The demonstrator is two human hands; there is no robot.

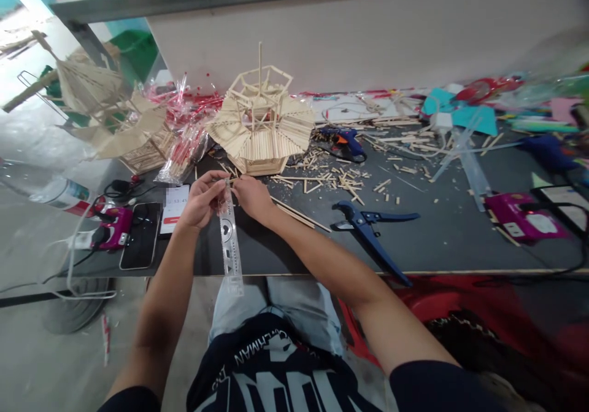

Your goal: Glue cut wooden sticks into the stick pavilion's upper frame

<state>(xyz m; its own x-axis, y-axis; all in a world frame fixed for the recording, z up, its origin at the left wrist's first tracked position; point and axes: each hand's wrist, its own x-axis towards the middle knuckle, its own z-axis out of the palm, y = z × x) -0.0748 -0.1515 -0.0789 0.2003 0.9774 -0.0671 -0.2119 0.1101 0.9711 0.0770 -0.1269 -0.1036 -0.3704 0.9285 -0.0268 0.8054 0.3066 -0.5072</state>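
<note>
My left hand is closed in a pinch on the top of a clear plastic ruler, which hangs down past the table's front edge. My right hand is closed beside it, its fingers pinching a thin wooden stick held against the ruler's upper end. Both hands hover over the dark table, just in front of a wooden stick model shaped like a pavilion roof.
Blue cutting pliers lie to the right. A blue glue gun and several loose stick offcuts sit behind. Two phones and a purple device lie left; another purple device right. Stick bundles and another model stand at back left.
</note>
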